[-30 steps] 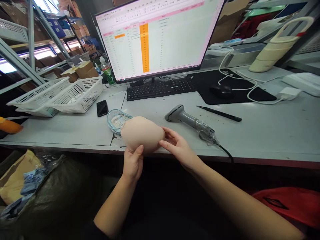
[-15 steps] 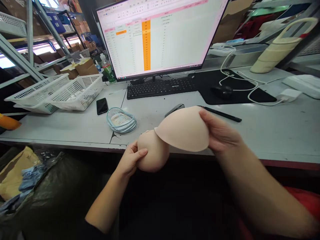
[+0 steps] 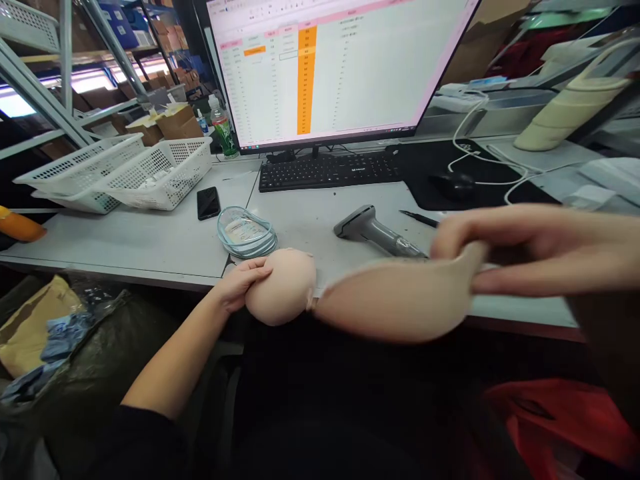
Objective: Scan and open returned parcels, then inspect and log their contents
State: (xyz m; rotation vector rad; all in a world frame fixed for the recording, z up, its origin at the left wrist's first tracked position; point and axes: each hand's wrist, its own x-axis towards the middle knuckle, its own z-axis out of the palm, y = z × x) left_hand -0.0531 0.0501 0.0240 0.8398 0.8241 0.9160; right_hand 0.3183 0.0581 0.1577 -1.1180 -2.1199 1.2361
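Table (image 3: 125, 240) edge partly hidden by bra (image 3: 370, 300), long axis left-right; one end clamped by left hand (image 3: 245, 283), other pinched by right hand (image 3: 530, 248).

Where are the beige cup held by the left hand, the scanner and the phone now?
Cup (image 3: 281, 287): head view, middle of its rounded side.
Scanner (image 3: 382, 235): head view, upper part of its handle.
Phone (image 3: 209, 203): head view, middle of its dark face.
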